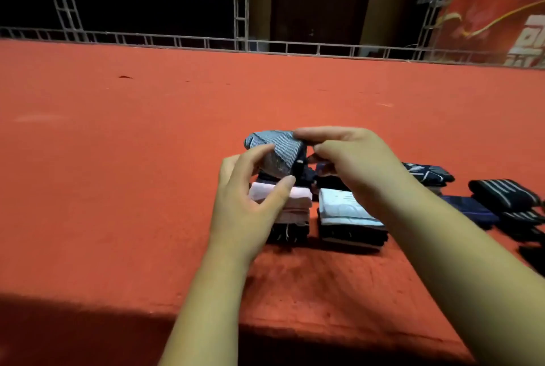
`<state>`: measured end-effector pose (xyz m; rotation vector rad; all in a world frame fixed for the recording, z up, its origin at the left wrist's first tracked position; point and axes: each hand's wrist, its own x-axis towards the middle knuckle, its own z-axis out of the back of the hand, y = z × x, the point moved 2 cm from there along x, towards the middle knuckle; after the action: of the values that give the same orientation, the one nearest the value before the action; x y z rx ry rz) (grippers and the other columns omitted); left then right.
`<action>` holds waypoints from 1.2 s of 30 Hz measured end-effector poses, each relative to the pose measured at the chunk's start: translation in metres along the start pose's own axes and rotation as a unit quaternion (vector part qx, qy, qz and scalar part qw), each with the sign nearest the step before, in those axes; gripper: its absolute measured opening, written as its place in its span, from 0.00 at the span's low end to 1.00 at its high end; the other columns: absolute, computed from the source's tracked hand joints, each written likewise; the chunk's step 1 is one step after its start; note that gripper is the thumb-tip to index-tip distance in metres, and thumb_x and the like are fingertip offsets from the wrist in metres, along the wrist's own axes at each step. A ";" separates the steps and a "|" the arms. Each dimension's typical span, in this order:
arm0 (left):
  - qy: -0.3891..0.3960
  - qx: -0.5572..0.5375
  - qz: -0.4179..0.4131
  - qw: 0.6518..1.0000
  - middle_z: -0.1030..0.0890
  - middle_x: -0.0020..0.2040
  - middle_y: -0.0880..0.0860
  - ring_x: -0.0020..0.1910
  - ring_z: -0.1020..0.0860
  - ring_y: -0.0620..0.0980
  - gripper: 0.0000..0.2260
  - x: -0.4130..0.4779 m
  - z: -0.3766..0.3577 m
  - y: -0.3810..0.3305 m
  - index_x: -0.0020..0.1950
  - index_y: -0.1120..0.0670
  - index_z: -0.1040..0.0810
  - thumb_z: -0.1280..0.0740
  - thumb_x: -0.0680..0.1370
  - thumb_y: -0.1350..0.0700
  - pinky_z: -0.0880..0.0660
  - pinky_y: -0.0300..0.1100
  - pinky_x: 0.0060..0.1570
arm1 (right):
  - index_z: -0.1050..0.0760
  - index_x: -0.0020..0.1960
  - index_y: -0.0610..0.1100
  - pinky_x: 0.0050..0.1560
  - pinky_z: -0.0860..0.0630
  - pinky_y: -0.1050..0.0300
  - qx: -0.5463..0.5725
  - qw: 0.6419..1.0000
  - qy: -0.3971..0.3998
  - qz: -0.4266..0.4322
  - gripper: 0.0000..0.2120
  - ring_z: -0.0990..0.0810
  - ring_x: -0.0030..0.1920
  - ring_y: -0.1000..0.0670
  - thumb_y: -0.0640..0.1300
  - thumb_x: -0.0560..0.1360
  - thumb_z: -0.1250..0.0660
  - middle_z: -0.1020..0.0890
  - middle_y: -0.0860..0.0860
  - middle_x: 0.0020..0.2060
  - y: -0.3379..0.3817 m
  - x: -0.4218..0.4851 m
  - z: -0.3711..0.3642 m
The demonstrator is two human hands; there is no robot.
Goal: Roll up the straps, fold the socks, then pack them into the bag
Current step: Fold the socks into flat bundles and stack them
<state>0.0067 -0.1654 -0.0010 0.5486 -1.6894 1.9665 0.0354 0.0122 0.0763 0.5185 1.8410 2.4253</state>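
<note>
While my left grip [250,203] and right grip [354,165] both hold the grey striped sock [277,150], it sits in the air just above the pink-topped stack [295,200] on the red bench [118,159]. Left fingers and thumb curl round its near side, right pinches its right end. Blue-topped stack [345,209] just right of the pink-topped stack; dark rolled straps [501,194] well right of it.
</note>
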 end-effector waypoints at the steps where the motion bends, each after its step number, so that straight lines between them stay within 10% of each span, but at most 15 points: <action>1: 0.018 0.011 -0.004 1.000 0.25 0.63 0.45 0.64 0.23 0.40 0.24 -0.009 -0.005 -0.006 0.68 0.37 0.23 0.21 0.76 0.53 0.27 0.35 0.64 | 0.12 0.57 0.48 0.42 0.22 0.63 0.014 1.000 0.000 -0.021 0.22 0.17 0.40 0.56 0.29 0.79 0.40 0.11 0.51 0.42 -0.008 -0.020 0.008; 6: 0.126 0.031 0.008 0.992 0.24 0.62 0.39 0.63 0.21 0.42 0.25 -0.054 -0.034 -0.025 0.66 0.37 0.22 0.20 0.74 0.55 0.22 0.49 0.65 | 0.10 0.54 0.53 0.46 0.24 0.52 0.083 0.992 -0.034 -0.089 0.24 0.20 0.42 0.51 0.31 0.79 0.40 0.12 0.38 0.52 -0.054 -0.102 0.043; 10: 0.194 0.009 0.040 0.980 0.18 0.60 0.42 0.61 0.19 0.42 0.21 -0.091 -0.057 -0.034 0.63 0.40 0.19 0.19 0.74 0.56 0.21 0.48 0.63 | 0.12 0.57 0.52 0.43 0.27 0.55 0.077 0.992 -0.057 -0.080 0.24 0.22 0.42 0.53 0.30 0.79 0.40 0.10 0.49 0.51 -0.074 -0.154 0.063; 14: 0.190 -0.020 0.107 0.976 0.13 0.54 0.45 0.54 0.15 0.45 0.17 -0.116 -0.076 -0.035 0.59 0.45 0.16 0.19 0.73 0.59 0.18 0.45 0.57 | 0.20 0.64 0.50 0.45 0.25 0.66 0.081 0.994 -0.051 -0.043 0.23 0.19 0.42 0.58 0.27 0.80 0.38 0.11 0.51 0.51 -0.089 -0.186 0.074; 19: 0.195 -0.057 0.154 0.967 0.11 0.52 0.47 0.50 0.14 0.46 0.11 -0.122 -0.089 -0.032 0.58 0.48 0.12 0.22 0.77 0.60 0.17 0.45 0.49 | 0.30 0.59 0.50 0.48 0.23 0.56 -0.062 0.996 -0.061 0.028 0.16 0.23 0.40 0.47 0.35 0.79 0.29 0.15 0.55 0.53 -0.115 -0.198 0.090; 27: 0.245 0.046 0.062 0.966 0.13 0.53 0.41 0.55 0.16 0.38 0.08 -0.123 -0.100 -0.040 0.57 0.46 0.11 0.24 0.79 0.55 0.24 0.33 0.57 | 0.19 0.52 0.52 0.45 0.30 0.67 -0.237 0.967 -0.064 0.063 0.12 0.22 0.42 0.59 0.38 0.73 0.26 0.18 0.58 0.45 -0.134 -0.187 0.112; 36: 0.210 0.049 0.113 0.970 0.13 0.45 0.44 0.45 0.15 0.43 0.05 -0.126 -0.115 -0.041 0.45 0.46 0.11 0.24 0.77 0.57 0.16 0.51 0.50 | 0.19 0.47 0.58 0.44 0.27 0.54 -0.233 0.967 -0.035 0.099 0.09 0.24 0.41 0.57 0.43 0.75 0.26 0.24 0.54 0.39 -0.143 -0.178 0.110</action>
<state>0.1332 -0.0596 -0.0611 -0.0393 -1.4420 2.1450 0.2126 0.1120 -0.0739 0.7581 1.1742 2.7960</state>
